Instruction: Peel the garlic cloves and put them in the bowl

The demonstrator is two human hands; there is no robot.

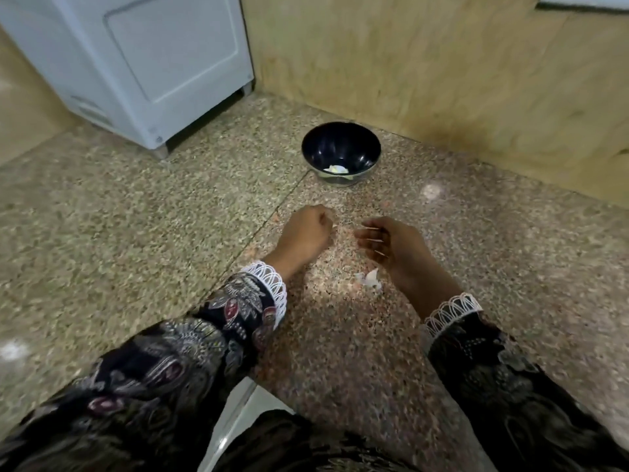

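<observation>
Between cloves, I judge: left hand (308,233) curled, contents unseen; right hand (391,245) fingers loose, empty. Bowl (340,149) holds peeled garlic (337,169). Next: fetch another clove.

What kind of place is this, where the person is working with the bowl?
Probably the floor of a home, perhaps near a kitchen or laundry corner. The speckled stone floor, a white appliance standing on it, and a wooden panel behind the dark bowl suggest this.
</observation>
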